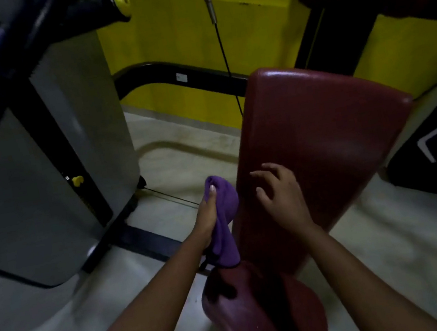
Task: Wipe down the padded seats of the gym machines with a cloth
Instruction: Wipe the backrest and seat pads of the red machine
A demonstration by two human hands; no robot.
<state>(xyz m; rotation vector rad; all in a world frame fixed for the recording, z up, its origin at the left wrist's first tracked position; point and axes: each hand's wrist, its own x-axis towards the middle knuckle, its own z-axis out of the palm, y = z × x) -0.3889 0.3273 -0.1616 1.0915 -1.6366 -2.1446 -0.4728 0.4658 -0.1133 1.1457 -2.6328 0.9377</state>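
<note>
Two hands are at a maroon pad (322,133). The left hand (207,216) grips a bunched purple cloth (226,201) beside the pad's edge. Just right of it, the right hand (281,195) lies on the pad, fingers spread.

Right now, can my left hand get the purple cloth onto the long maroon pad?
Probably yes. The left hand grips the purple cloth right beside the long maroon pad, with nothing between them; the right hand sits over only a small part of it.

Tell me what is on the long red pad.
Only the right hand, fingers spread. The purple cloth is beside the pad, gripped by the left hand. The patch under the hand is hidden.
</note>
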